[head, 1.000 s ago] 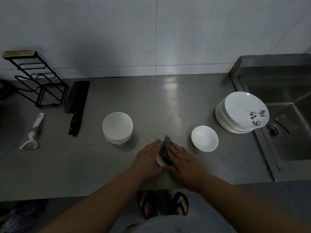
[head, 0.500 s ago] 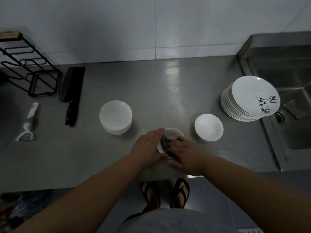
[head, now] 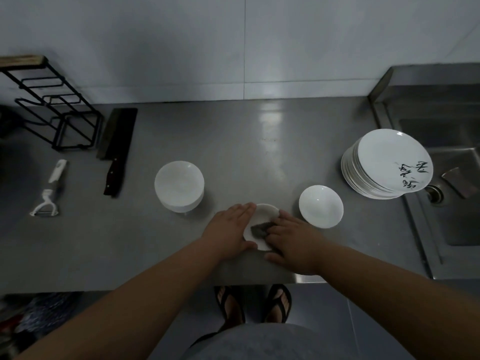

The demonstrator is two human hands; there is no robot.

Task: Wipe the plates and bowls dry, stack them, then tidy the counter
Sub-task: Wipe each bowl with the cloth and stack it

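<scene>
Only the plates (head: 384,165) carry writing: black brush characters run along the near right edge of the top one, but they are too loose and turned to read. That stack is round, glazed and white. It stands well right of the dish (head: 265,212) and farther back, at the rim of the steel sink (head: 441,120).

The dish is small, shallow, white and glossy, near the front edge of the dull grey metal surface (head: 259,152). The left hand (head: 228,229) has its grip clasped on the dish's left rim, fingers along the far side and thumb at the near side. The right hand (head: 293,240) has a released grip, its fingers laid flat and pressing a dark, rough cloth (head: 261,227) into the dish's hollow. That hand hides the dish's right rim.

Just right of the dish sits one white bowl (head: 320,206), apart from it. Left of the dish and slightly back stands a bowl stack (head: 179,185), smooth and white. Far to the dish's left lie a dark cleaver (head: 117,149) with a riveted handle and a white peeler (head: 49,190). Behind them stands a black wire rack (head: 52,110) with a wooden top. Nearer than the dish, past the surface's edge, two feet in black sandals (head: 253,302) stand on the floor.
</scene>
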